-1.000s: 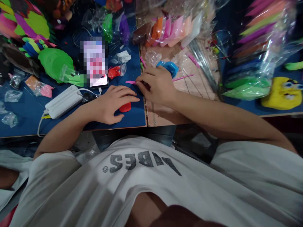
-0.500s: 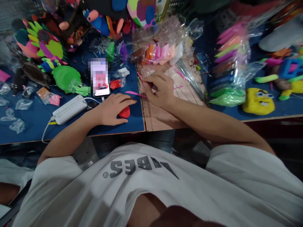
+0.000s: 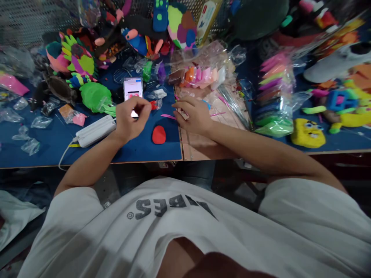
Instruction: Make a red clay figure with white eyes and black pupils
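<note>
I have the left hand [image 3: 125, 122] loosely curled at the phone [image 3: 133, 88], the right hand [image 3: 198, 116] half-open by a pink tool [image 3: 167, 116]; whether either's fingers hold anything, I cannot tell. Red disc [image 3: 159, 135], on the desk [image 3: 139, 151] between: seemingly mid-shaping, next calling for gentle pressure.

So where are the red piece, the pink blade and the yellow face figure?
Red piece [image 3: 159, 135]: head view, middle of its top.
Pink blade [image 3: 167, 116]: head view, its visible middle.
Yellow face figure [image 3: 307, 133]: head view, its face.

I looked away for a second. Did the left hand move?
Yes. Judged against the red piece, the left hand moved left and forward, and now hides part of the phone.
</note>
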A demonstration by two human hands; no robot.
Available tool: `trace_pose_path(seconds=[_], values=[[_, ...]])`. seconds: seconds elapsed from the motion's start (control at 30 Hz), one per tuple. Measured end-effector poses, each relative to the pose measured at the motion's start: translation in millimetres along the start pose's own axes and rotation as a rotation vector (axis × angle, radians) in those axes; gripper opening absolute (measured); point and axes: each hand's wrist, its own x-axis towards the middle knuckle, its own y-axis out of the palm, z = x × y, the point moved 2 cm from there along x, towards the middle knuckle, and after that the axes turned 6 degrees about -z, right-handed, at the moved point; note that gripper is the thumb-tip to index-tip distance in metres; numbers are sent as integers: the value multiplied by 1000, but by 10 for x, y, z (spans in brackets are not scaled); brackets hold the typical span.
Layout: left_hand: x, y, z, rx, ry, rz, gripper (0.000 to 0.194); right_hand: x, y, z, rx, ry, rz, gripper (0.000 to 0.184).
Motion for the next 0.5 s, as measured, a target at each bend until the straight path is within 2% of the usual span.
trace_pose_path(seconds=[0.07,0.13,0.2,0.33,0.4,0.5], values=[[28,-47,44,-27,-41,-213,52,123,71,6,-81,-3,135,28],[42,-65,64,-50,-65,-327,59,258,166,28,-164,-7,245,34],[45,-45,45,-87,-45,-304,58,385,273,62,-228,-18,316,41],[1,26,-44,-144,19,-159,51,593,399,100,-287,-35,373,31],[-29,46,-59,-130,-2,-145,55,670,333,91,-275,-34,382,32],[-40,40,-57,-120,-53,-166,60,701,10,93,-205,-47,391,37]])
